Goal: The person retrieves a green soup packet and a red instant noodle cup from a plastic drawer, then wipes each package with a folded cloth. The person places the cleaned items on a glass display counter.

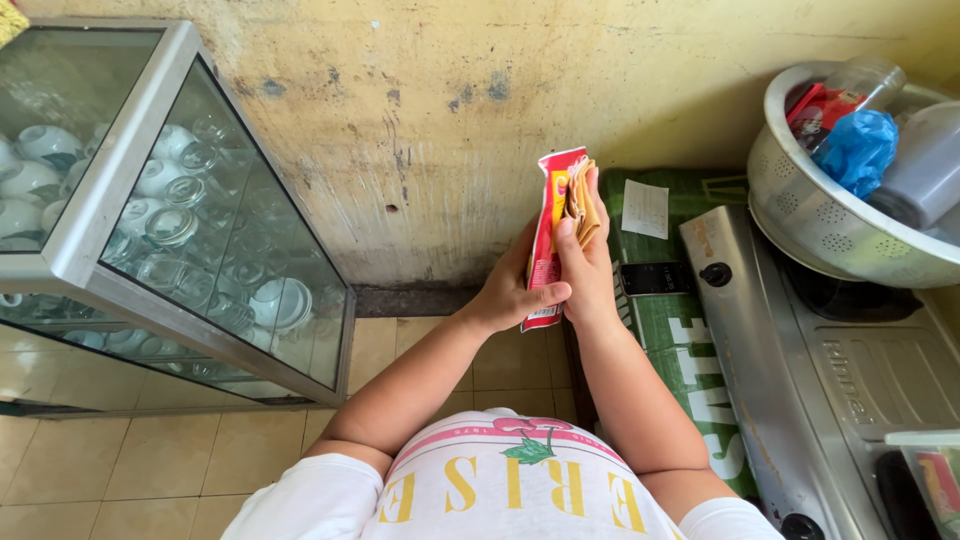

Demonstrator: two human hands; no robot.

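A: Entry, head view. Largest first: a glass display cabinet point(190, 220) with a metal frame stands at the left against the stained wall point(450, 100), stocked with white cups and drinking glasses.

B: And to the right?

A: A steel gas stove point(830, 380) sits on a green printed cloth point(680, 340). A large perforated metal colander point(830, 215) rests on the stove's far end, holding a clear jar, a blue plastic bag and a red packet. A folded white paper slip point(645, 208) and a dark flat phone-like object point(655, 277) lie on the cloth near the stove knob.

B: The hands?

A: Both are raised in front of the wall, between cabinet and stove. The left hand point(510, 295) grips the lower part of a long red and yellow sachet point(545, 240), thumb pressed across its front, other fingers wrapped behind. The right hand point(588, 270) holds the sachet's right edge, fingers pressed together and extended upward, pinning a small bundle of tan folded paper point(582, 200) against the sachet's upper half.

B: Progress, as far as visible?

A: Judgement only: the sachet is upright and appears intact; no torn edge shows, though its top corner is partly masked by the tan bundle. Handling seems at an early stage, with sachet and bundle gathered in hand and nothing yet opened or set down.
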